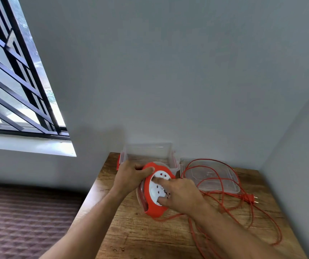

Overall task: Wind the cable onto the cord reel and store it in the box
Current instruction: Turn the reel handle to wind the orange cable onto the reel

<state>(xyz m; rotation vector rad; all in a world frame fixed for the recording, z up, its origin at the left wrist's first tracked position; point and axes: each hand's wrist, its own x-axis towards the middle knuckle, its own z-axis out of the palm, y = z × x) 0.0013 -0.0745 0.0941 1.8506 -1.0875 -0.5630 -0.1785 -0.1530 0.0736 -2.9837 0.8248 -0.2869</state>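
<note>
1. While the left hand (131,175) steadies it, the cord reel (154,191) is held tilted over the wooden bench (140,236), its white socket face turned up and to the right; whether its lower edge touches the bench cannot be told.
2. Left grip: fingers wrapped over the reel's orange rim at the upper left, thumb lying along the top edge; grip closed on the reel.
3. Right hand (181,195): lies over the white socket face. Index finger extended across the face, thumb pressed at the lower part of the face. The remaining fingers are hidden behind the hand, so whether this grip pinches anything cannot be told.
4. Cable (243,217): orange, mostly unwound, lying in loose loops on the bench to the right of the reel. One strand runs from under the reel's lower edge out toward the loops.
5. Plug (249,198): orange, two pins, resting on the bench at the right, just beside the lid.
6. Box (150,151): clear plastic, orange side clips, open, standing at the back of the bench against the wall (168,71), directly behind the reel.
7. Lid (215,179): clear, lying flat to the right of the box, with cable loops draped across it.
</note>
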